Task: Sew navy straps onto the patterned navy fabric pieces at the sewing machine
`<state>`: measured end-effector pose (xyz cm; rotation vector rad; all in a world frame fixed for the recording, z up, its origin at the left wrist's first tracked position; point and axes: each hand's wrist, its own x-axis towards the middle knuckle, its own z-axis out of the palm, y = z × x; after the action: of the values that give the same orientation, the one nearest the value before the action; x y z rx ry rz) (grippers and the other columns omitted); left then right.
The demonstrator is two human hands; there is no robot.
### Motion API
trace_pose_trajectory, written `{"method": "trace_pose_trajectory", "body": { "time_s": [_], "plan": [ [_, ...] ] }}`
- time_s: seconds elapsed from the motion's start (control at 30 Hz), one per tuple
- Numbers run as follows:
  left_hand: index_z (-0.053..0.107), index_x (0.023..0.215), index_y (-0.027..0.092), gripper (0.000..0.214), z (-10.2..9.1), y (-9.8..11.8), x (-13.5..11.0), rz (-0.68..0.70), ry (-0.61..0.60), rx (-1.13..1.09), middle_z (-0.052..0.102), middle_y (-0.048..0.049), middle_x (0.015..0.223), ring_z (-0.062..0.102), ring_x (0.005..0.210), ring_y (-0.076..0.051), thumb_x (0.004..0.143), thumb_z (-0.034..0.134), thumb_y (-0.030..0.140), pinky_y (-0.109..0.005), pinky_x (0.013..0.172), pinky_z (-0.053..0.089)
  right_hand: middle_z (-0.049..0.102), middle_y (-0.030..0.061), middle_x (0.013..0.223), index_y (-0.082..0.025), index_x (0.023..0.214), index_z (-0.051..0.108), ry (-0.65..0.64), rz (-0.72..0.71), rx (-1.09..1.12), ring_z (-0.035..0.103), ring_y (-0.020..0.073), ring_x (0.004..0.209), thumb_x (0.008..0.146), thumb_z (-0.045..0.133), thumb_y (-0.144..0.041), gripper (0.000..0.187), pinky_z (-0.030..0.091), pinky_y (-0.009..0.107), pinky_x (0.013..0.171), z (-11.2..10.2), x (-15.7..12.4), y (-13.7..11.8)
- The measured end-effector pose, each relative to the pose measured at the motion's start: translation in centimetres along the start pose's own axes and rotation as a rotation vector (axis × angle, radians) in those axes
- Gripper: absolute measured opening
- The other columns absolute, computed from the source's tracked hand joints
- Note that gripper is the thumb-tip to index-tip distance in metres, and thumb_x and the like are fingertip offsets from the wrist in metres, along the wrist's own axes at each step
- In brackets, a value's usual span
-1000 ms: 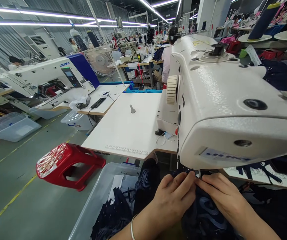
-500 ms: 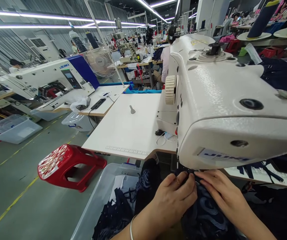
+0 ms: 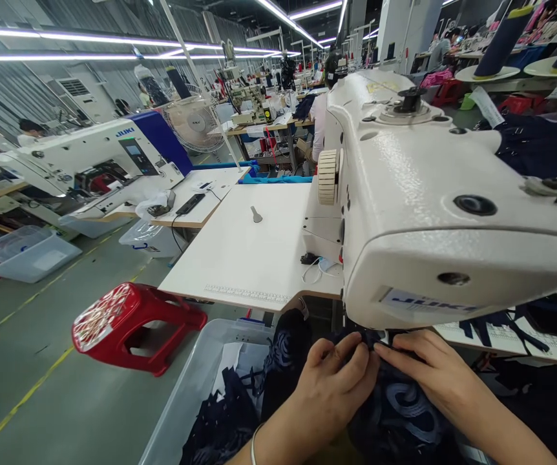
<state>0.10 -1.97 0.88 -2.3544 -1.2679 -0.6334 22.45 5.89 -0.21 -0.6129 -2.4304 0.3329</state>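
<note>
A large white sewing machine (image 3: 433, 194) fills the right of the view, its head hanging over my hands. Under its front end lies dark navy patterned fabric (image 3: 395, 413). My left hand (image 3: 331, 381) presses down on this fabric with fingers curled and pinching its edge. My right hand (image 3: 428, 374) meets it fingertip to fingertip, also pinching the fabric just below the machine head. The needle area is hidden by the machine body.
A white table (image 3: 254, 252) extends left of the machine, with a grey knob and a ruler strip. A clear plastic bin (image 3: 186, 400) of dark fabric pieces stands below. A red stool (image 3: 128, 323) lies tipped on the floor. Other machines and workers are behind.
My fingertips shifted slightly on the fabric under the machine head, and the view tilted a little. Nothing else moved.
</note>
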Motion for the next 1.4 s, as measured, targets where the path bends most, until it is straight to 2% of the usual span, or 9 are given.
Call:
{"method": "trace_pose_trajectory", "body": {
  "time_s": [0.1, 0.2, 0.27, 0.33, 0.5, 0.8, 0.97, 1.2, 1.4],
  "plan": [
    [0.062, 0.124, 0.019, 0.033, -0.2, -0.1, -0.4, 0.023, -0.048, 0.004, 0.060, -0.0029, 0.126, 0.045, 0.128, -0.020, 0.098, 0.041, 0.011, -0.034, 0.097, 0.031, 0.065, 0.0032, 0.098, -0.030, 0.113, 0.065, 0.026, 0.131, 0.144, 0.063, 0.0154, 0.095, 0.096, 0.047, -0.016, 0.029, 0.053, 0.024, 0.082, 0.3, 0.5, 0.0],
    [0.061, 0.124, 0.018, 0.035, -0.4, -0.2, -0.2, 0.032, -0.089, 0.050, 0.056, -0.0050, 0.133, 0.042, 0.131, -0.021, 0.100, 0.038, 0.014, -0.035, 0.099, 0.030, 0.066, 0.0027, 0.089, -0.026, 0.101, 0.062, 0.074, 0.488, 0.310, 0.066, 0.0160, 0.087, 0.096, 0.048, -0.031, 0.015, 0.055, 0.023, 0.074, 1.4, 1.0, 0.1],
    [0.061, 0.125, 0.017, 0.036, -0.4, -0.1, 0.1, 0.014, -0.102, 0.090, 0.056, -0.0060, 0.133, 0.044, 0.129, -0.020, 0.099, 0.036, 0.014, -0.033, 0.098, 0.029, 0.065, 0.0022, 0.080, -0.023, 0.095, 0.059, 0.111, 0.674, 0.359, 0.067, 0.0172, 0.077, 0.094, 0.048, -0.039, 0.018, 0.055, 0.023, 0.068, 2.1, 1.2, 0.5],
    [0.062, 0.124, 0.016, 0.037, -0.3, 0.0, 0.5, -0.018, -0.092, 0.114, 0.058, -0.0062, 0.131, 0.047, 0.126, -0.020, 0.098, 0.035, 0.013, -0.033, 0.098, 0.029, 0.065, 0.0014, 0.073, -0.023, 0.092, 0.058, 0.117, 0.741, 0.359, 0.065, 0.0181, 0.070, 0.092, 0.049, -0.042, 0.021, 0.055, 0.026, 0.066, 2.6, 1.5, 1.0],
    [0.063, 0.122, 0.015, 0.036, 0.2, 0.4, 0.9, -0.069, -0.047, 0.138, 0.059, -0.0066, 0.127, 0.051, 0.122, -0.020, 0.097, 0.037, 0.012, -0.032, 0.095, 0.031, 0.067, 0.0007, 0.066, -0.024, 0.086, 0.061, 0.065, 0.730, 0.337, 0.066, 0.0209, 0.067, 0.087, 0.052, -0.038, 0.017, 0.054, 0.033, 0.076, 2.6, 2.2, 1.9],
    [0.062, 0.123, 0.014, 0.036, 0.0, 0.5, 0.9, -0.049, -0.067, 0.140, 0.058, -0.0083, 0.128, 0.051, 0.123, -0.021, 0.098, 0.036, 0.013, -0.032, 0.096, 0.030, 0.073, 0.0104, 0.098, -0.021, 0.089, 0.064, 0.019, 0.768, 0.317, 0.065, 0.0297, 0.099, 0.086, 0.048, -0.041, 0.027, 0.050, 0.041, 0.088, 2.1, 2.7, 1.5],
    [0.061, 0.124, 0.015, 0.036, -0.3, 0.5, 1.1, -0.059, -0.088, 0.143, 0.058, -0.0069, 0.128, 0.050, 0.124, -0.020, 0.098, 0.037, 0.012, -0.032, 0.097, 0.030, 0.074, 0.0083, 0.088, -0.020, 0.092, 0.067, -0.051, 0.756, 0.298, 0.068, 0.0281, 0.087, 0.088, 0.046, -0.042, 0.031, 0.052, 0.038, 0.083, 1.6, 2.8, 1.5],
    [0.060, 0.126, 0.016, 0.036, -0.3, 0.6, 0.8, -0.062, -0.095, 0.153, 0.057, -0.0070, 0.130, 0.049, 0.124, -0.020, 0.098, 0.037, 0.014, -0.033, 0.098, 0.030, 0.072, 0.0129, 0.109, -0.018, 0.103, 0.069, 0.029, 0.703, 0.249, 0.063, 0.0332, 0.109, 0.087, 0.047, -0.046, 0.039, 0.049, 0.043, 0.093, 1.8, 3.0, 1.6],
    [0.060, 0.127, 0.016, 0.037, -0.3, 0.6, 0.8, -0.066, -0.104, 0.148, 0.055, -0.0066, 0.133, 0.046, 0.128, -0.021, 0.098, 0.037, 0.014, -0.032, 0.099, 0.029, 0.074, 0.0106, 0.100, -0.020, 0.090, 0.070, 0.010, 0.675, 0.262, 0.065, 0.0305, 0.103, 0.088, 0.047, -0.043, 0.033, 0.047, 0.044, 0.096, 2.0, 2.6, 1.9]
  ]
}}
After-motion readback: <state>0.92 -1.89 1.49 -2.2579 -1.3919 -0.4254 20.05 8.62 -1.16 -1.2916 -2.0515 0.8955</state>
